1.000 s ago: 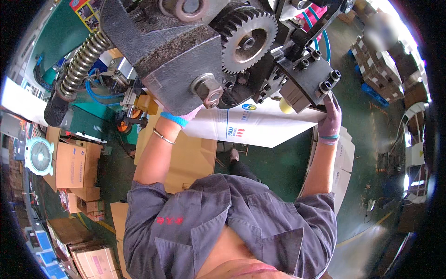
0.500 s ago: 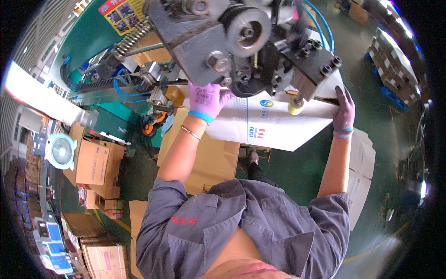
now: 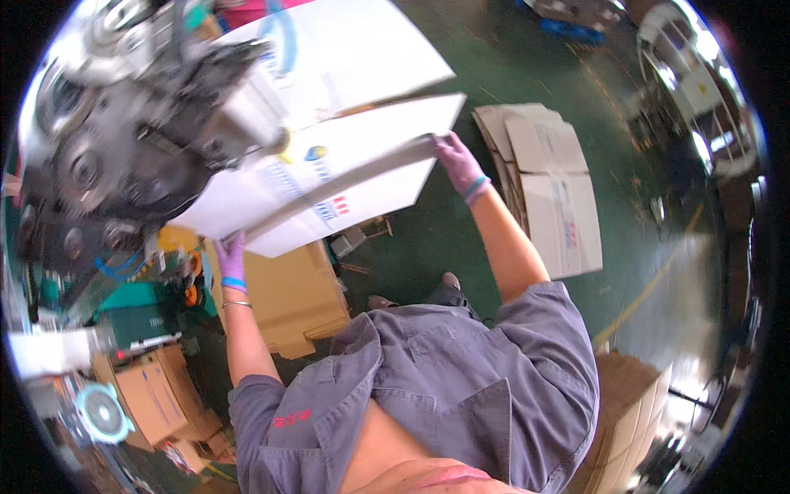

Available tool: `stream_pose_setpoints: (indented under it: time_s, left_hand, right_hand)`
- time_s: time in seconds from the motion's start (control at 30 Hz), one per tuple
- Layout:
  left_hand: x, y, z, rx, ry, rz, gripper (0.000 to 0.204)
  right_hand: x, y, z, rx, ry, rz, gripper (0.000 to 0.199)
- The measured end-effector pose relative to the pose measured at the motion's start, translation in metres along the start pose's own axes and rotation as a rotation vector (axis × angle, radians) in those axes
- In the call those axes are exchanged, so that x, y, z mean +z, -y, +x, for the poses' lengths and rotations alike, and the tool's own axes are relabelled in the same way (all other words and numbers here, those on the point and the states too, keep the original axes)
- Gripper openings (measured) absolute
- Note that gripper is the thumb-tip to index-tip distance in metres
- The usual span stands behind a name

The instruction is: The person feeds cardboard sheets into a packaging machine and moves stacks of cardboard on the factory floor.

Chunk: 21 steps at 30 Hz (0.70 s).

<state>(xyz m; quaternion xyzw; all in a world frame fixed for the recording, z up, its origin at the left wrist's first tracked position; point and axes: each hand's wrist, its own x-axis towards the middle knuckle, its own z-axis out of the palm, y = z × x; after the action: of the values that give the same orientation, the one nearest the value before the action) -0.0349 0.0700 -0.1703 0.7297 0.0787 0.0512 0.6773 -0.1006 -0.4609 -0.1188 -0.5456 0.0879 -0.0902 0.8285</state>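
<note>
A large white printed carton (image 3: 374, 202), still in flat panels, is held out in front of me at a slant. My left hand (image 3: 231, 257), in a pale purple glove, is closed on its near left edge. Gloved the same way, my right hand (image 3: 458, 167) grips the right end beside a grey strip along the fold. Another white panel (image 3: 362, 45) spreads beyond the gripped part. The dark metal machine head (image 3: 132, 156) stands over the carton's left part and hides some of it. Fingers under the board are partly hidden.
Flattened cartons (image 3: 559, 193) lie stacked on the floor at right. Brown cardboard (image 3: 280, 296) lies below the carton at left. A pale fan (image 3: 102, 412) and brown boxes (image 3: 152, 399) stand lower left. More cardboard (image 3: 621, 412) is at lower right.
The view has swung, so the machine appears farther left. My left hand has come out from beside the machine head to the carton's near left edge. My right hand still holds the right end.
</note>
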Motion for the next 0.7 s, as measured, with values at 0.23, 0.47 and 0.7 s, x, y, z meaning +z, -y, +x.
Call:
stream_pose_setpoints:
  time_s: [0.23, 0.47, 0.7]
  left_hand:
    - [0.148, 0.064, -0.08, 0.114, -0.22, 0.454, 0.072]
    - [0.395, -0.01, -0.212, 0.096, 0.59, 0.468, 0.08]
    - [0.467, 0.009, -0.249, 0.316, 0.911, 0.829, 0.078]
  right_hand:
    - [-0.074, 0.135, -0.076, -0.065, -0.121, -0.743, 0.028]
    - [-0.388, 0.208, -0.116, -0.367, -0.545, -0.541, 0.024]
    - [-0.579, 0.108, -0.117, 0.38, 0.124, -2.663, 0.055]
